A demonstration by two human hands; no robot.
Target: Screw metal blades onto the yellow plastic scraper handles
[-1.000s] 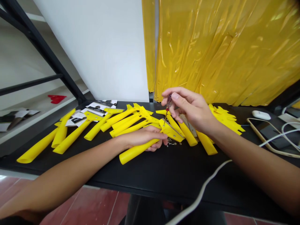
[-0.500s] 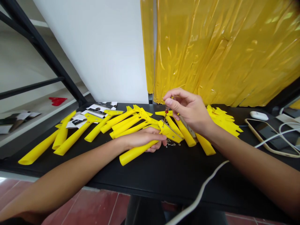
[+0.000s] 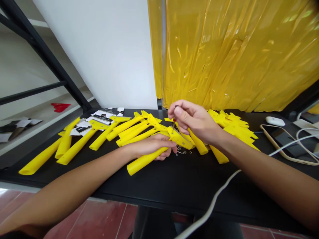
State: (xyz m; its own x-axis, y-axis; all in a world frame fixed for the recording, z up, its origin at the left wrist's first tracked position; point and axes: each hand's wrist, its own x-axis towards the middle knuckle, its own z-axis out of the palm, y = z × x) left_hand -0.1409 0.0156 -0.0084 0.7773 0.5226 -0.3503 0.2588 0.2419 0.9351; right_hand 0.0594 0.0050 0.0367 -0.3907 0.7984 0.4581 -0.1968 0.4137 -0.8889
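My left hand is wrapped round a yellow scraper-like tool, near where its handle meets the flat head. Its handle end points toward the front left. Above the head, my right hand grips a small screwdriver with a reddish handle, held nearly upright. The screwdriver's tip is at a screw near the head's left corner; a second screw shows on the head to the right. Small nuts and screws lie on the black table just beyond my left fingertips.
More yellow tools lie at the left and behind my hands, by printed cards. Flat yellow pieces are piled right. A phone, white case and white cable lie at the right.
My right hand has shifted slightly left and down, its fingers now curled more around the screwdriver handle. My left hand and the held tool are nearly unmoved.
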